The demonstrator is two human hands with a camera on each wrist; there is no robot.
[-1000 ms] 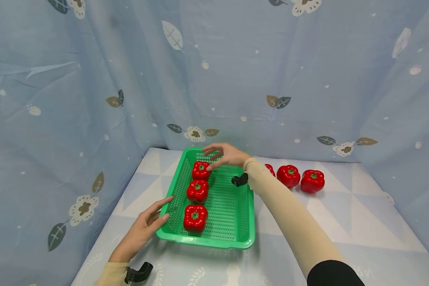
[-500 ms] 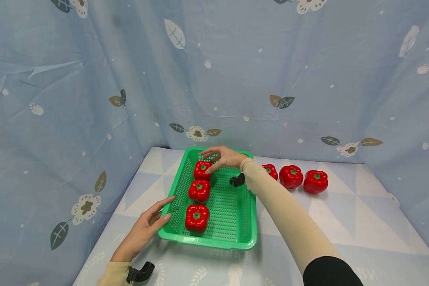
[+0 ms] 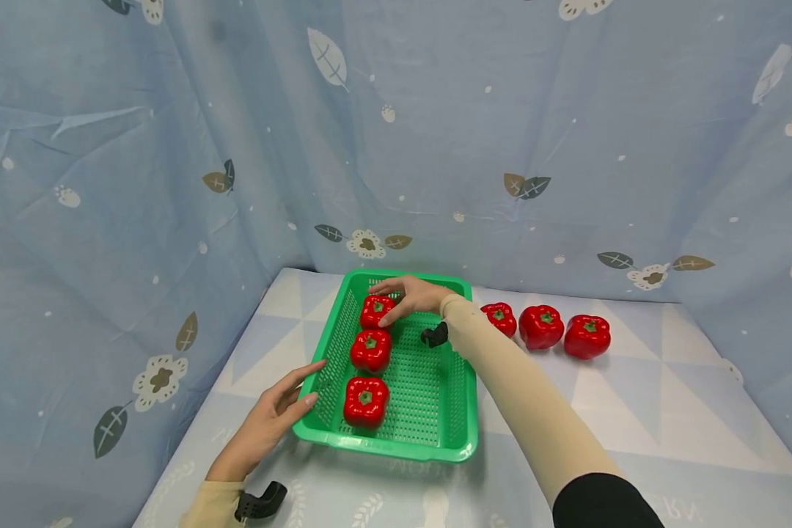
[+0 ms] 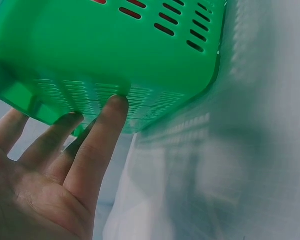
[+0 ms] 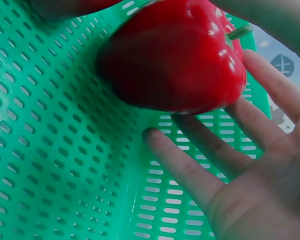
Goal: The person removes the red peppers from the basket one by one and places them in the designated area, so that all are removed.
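Observation:
Three red bell peppers stand in a column along the left side of the green basket point(image 3: 462, 400), the nearest point(image 3: 366, 402) and the middle one point(image 3: 370, 350) untouched. At the farthest red pepper point(image 3: 375, 311), my right hand point(image 3: 412, 295) has its thumb on the right side and fingers round the far side. The right wrist view shows this pepper point(image 5: 175, 60) between the thumb and spread fingers of my right hand point(image 5: 255, 175). My left hand point(image 3: 260, 425) rests, fingers extended, against the basket's left edge; its fingertips touch the outer wall point(image 4: 105, 55) in the left wrist view.
Three more red peppers point(image 3: 541, 327) sit in a row on the patterned tabletop point(image 3: 633, 396), right of the basket, the leftmost partly behind my right sleeve. A blue patterned curtain point(image 3: 435, 147) hangs behind and beside the table.
My right hand has lowered slightly onto the farthest pepper, its fingers and thumb closing in round it. The left hand keeps its place at the basket. The head view has shifted a little.

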